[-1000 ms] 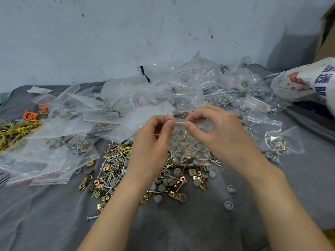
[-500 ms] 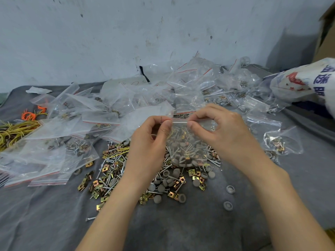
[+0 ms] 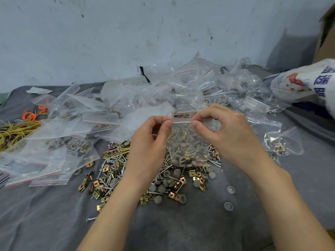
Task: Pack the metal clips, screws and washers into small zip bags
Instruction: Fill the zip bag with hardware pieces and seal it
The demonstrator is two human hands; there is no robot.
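- Grey cloth covers the worktop (image 3: 181,230) nearest me.
- On it lies the loose pile (image 3: 163,180) of clips, screws and washers: plenty left to pack, I judge.
- Just above the pile, my left hand (image 3: 150,142) and right hand (image 3: 230,134) pinch a filled zip bag (image 3: 186,147) by its top strip.
- Beyond the pile, many packed bags (image 3: 199,91) lie heaped.

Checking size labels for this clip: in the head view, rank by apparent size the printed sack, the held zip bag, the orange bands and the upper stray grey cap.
Largest to smallest:
printed sack, though the frame edge cuts it off
held zip bag
orange bands
grey cap, clearly smallest despite lying nearer the camera
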